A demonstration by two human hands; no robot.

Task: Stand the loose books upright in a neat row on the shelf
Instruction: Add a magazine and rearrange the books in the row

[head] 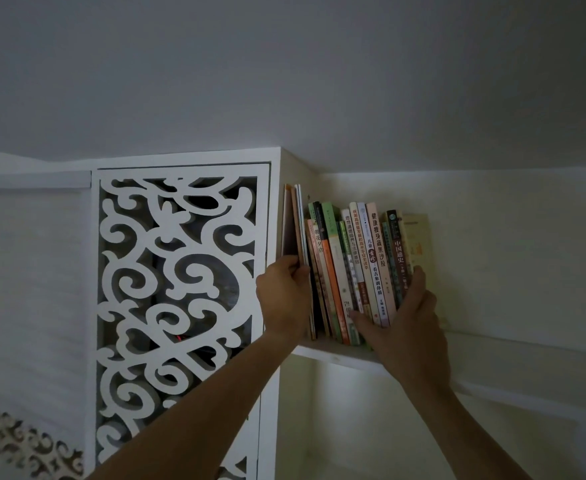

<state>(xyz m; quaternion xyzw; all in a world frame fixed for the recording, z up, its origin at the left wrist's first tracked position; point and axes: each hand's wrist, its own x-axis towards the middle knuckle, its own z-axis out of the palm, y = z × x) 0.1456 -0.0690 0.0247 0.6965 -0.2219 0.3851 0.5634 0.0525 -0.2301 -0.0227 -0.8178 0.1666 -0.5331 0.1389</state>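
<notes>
Several books stand in a row on a high white shelf, most of them leaning to the left. At the row's left end are tall thin books against the cabinet side; my left hand grips their lower edge, thumb on the front. My right hand is pressed flat against the right end of the row, its fingers over the dark-spined book and the pale yellow book. Its thumb lies across the lower spines of the middle books.
A white cabinet door with swirling cut-out fretwork stands directly left of the shelf. The shelf runs on to the right along the pale wall. The ceiling is close above. An open compartment lies below the shelf.
</notes>
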